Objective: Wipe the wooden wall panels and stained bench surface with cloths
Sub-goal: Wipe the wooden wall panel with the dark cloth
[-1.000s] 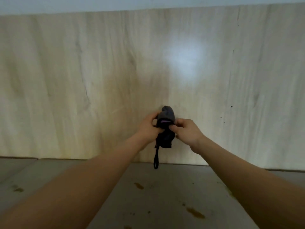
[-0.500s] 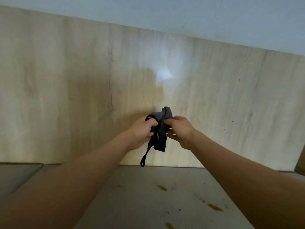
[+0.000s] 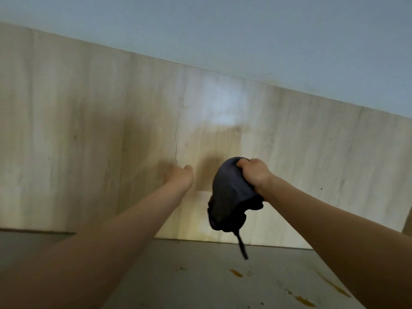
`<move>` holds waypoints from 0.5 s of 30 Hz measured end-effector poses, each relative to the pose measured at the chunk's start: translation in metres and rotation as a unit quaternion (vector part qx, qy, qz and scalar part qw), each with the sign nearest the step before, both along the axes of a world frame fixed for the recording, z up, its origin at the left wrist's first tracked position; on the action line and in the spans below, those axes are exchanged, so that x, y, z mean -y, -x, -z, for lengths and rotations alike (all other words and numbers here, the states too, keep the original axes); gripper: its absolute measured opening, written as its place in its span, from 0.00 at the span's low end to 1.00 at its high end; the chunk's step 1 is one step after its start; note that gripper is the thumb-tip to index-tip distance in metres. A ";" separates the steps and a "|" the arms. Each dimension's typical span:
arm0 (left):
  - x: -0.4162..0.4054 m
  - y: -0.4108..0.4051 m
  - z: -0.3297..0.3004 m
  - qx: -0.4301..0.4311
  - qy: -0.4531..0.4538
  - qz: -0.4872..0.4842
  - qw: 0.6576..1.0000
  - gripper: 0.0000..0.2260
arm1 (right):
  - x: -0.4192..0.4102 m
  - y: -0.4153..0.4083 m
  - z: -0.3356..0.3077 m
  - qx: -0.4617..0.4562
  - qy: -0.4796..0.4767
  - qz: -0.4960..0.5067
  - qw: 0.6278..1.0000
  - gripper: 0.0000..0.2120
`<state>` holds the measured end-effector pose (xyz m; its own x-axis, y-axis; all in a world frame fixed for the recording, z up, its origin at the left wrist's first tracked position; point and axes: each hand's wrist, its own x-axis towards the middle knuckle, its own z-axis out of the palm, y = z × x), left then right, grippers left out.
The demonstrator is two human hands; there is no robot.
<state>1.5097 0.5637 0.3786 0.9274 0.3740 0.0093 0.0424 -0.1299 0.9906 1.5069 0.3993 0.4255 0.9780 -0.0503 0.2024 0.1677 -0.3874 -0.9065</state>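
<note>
While the right hand [image 3: 254, 175] clenches the top of a dark grey cloth [image 3: 229, 195], the bunched fabric hangs below and to the left of that grip, a thin dark strap [image 3: 242, 246] dangling from its lower edge above the surface [image 3: 200, 282]. Left of the grip and apart from the cloth, the left hand [image 3: 179, 178] reaches toward the wooden wall panel [image 3: 89, 134] holding nothing, fingers loosely extended; whether it touches the wood cannot be told. Below the grip, orange-brown stains [image 3: 235, 273] mark the grey surface. Above the grip a pale glare patch [image 3: 223, 103] sits on the panel.
</note>
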 end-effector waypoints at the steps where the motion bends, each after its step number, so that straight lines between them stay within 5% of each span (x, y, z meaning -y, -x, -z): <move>1: 0.007 0.004 0.001 -0.019 0.031 0.046 0.998 0.23 | -0.001 -0.003 0.001 0.001 0.001 -0.005 1.000 0.16; 4: 0.031 0.008 -0.001 -0.089 0.162 0.170 0.968 0.35 | -0.005 -0.012 0.002 -0.014 -0.059 -0.054 0.997 0.13; 8: 0.051 -0.007 -0.014 -0.018 0.296 0.197 0.934 0.35 | -0.009 -0.028 -0.004 0.019 -0.043 -0.113 0.993 0.14; 12: 0.062 -0.017 -0.041 0.027 0.270 0.166 0.948 0.20 | 0.005 -0.048 -0.029 0.121 0.025 -0.069 0.990 0.12; 15: 0.056 -0.034 -0.051 0.063 0.251 0.102 0.961 0.25 | 0.018 -0.065 -0.035 0.142 0.036 -0.048 0.988 0.11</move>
